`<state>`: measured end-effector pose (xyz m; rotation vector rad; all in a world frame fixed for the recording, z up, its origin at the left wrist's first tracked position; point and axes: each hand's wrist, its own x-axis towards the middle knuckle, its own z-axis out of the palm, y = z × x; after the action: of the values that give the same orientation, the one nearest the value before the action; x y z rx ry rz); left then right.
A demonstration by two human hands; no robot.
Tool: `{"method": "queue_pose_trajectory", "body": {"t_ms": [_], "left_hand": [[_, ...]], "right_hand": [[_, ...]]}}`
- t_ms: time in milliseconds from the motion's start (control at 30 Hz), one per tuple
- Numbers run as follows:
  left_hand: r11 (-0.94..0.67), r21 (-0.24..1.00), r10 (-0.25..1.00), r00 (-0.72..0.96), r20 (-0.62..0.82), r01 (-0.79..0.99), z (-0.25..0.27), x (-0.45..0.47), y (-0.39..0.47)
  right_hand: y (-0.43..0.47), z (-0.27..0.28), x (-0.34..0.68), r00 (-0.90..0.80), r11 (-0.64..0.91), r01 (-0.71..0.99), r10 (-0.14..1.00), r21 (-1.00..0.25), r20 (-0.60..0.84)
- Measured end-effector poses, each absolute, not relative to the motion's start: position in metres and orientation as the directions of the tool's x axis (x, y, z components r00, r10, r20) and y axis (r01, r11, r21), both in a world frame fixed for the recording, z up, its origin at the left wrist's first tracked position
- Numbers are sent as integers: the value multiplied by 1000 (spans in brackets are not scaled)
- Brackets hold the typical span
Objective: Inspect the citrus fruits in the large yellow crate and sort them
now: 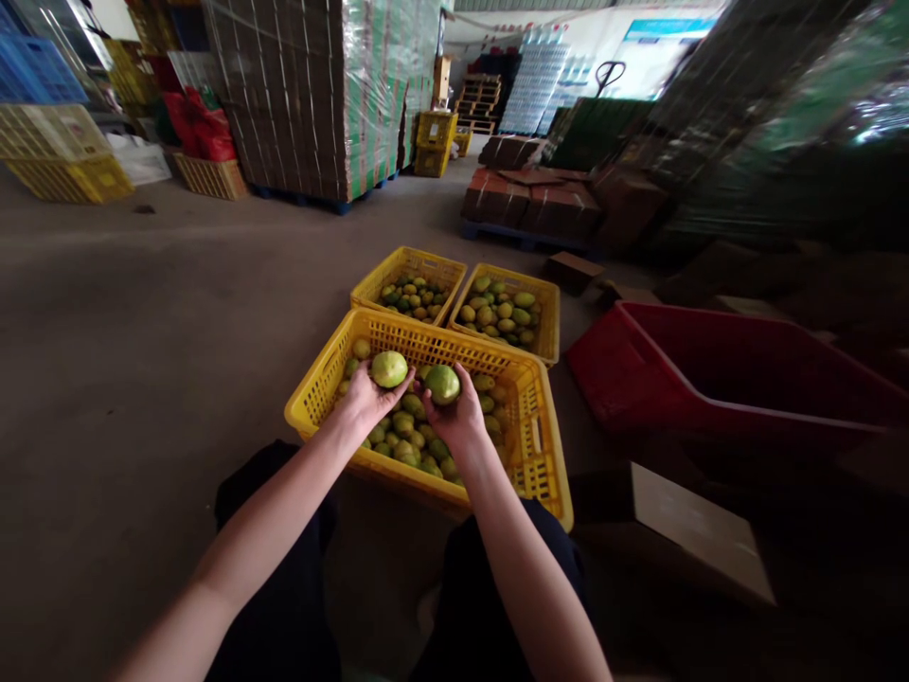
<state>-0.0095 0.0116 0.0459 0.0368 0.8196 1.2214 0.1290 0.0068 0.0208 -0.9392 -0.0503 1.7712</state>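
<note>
Above a yellow plastic crate (536, 455), my left hand (367, 398) cradles a pale yellow-green lemon (390, 369), palm up with the fingers beneath it. Close beside it, my right hand (460, 412) has its fingers curled round a darker green lemon (441, 385). The two lemons are held apart, a short gap between them. Below both hands, many green and yellowish lemons (406, 451) lie in the crate; my hands and forearms hide some of them.
Two more yellow crates of lemons, one at left (362, 284) and one at right (550, 322), stand just beyond. A red tub (625, 379) and a cardboard box (700, 526) are on the right. Wrapped pallet stacks (298, 104) and flat boxes (529, 204) stand farther back.
</note>
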Motion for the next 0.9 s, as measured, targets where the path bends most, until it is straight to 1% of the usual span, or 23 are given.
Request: {"method": "queue_pose_trajectory", "body": {"t_ms": [67,200,300,367,467,533,600,700,767,833,900], "left_hand": [[389,454,839,104,-534,-802,46,-8,11],[389,367,810,123,-573,-845,52,-6,10],[391,323,825,172,-539,-862,57,-6,9],[403,287,846,234,-480,-869,59,-7,7],[419,243,865,302,-401,-875,62,-9,2],[428,256,872,320,-371,-867,65,-9,-1],[440,309,881,340,-328,-843,68,-11,-4],[448,415,894,389,-222,-792,71,-15,-7],[452,461,890,423,-170,-764,73,-17,-9],[465,460,882,438,-172,-756,75,-17,-10],[465,401,885,408,-223,-789,75,-16,-9]], "right_hand": [[8,17,128,-93,-401,-795,822,-455,-562],[8,17,125,-43,-340,-800,855,-495,-517],[3,24,124,-53,-288,-837,889,-465,-455],[-1,31,122,-89,-264,-860,921,-437,-380],[-7,37,122,-119,-207,-869,969,-448,-217],[-9,39,123,-123,-176,-861,983,-477,-139],[-10,38,124,-147,-169,-833,986,-527,-84],[-11,36,126,-241,-196,-766,971,-612,-10],[-13,35,127,-301,-215,-742,953,-635,30],[-14,37,127,-317,-218,-742,947,-634,46],[-15,40,125,-293,-215,-756,956,-618,25]]}}
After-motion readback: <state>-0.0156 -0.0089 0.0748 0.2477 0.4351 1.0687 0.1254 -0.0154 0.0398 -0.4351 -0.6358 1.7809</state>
